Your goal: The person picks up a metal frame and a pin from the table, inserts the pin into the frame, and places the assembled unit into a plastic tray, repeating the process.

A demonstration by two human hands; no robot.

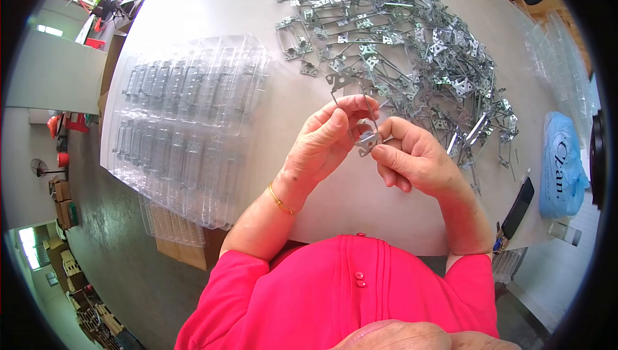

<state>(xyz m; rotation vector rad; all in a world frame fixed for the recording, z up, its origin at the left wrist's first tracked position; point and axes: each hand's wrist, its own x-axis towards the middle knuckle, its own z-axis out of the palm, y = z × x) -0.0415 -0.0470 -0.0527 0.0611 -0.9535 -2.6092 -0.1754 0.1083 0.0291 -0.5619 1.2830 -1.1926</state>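
Between my two hands is a metal bracket assembly (367,140), made of stamped end plates joined by thin rods. My left hand (325,132) is closed on its rods, fingers behind and thumb in front. My right hand (412,155) pinches the near end plate between thumb and forefinger. The far end plate (341,80) points away from me, over the table. Just beyond my hands lies a large tangled pile of similar metal bracket assemblies (412,47). To the left, clear plastic trays (187,102) are stacked, with rows of metal parts showing in them.
The white table (309,215) carries the pile and the trays. At its right edge are a blue plastic bag (561,163), a dark phone-like object (518,208) and a clear container (565,233). A cardboard box (183,253) stands below the trays. More clear plastic (559,54) lies at the far right.
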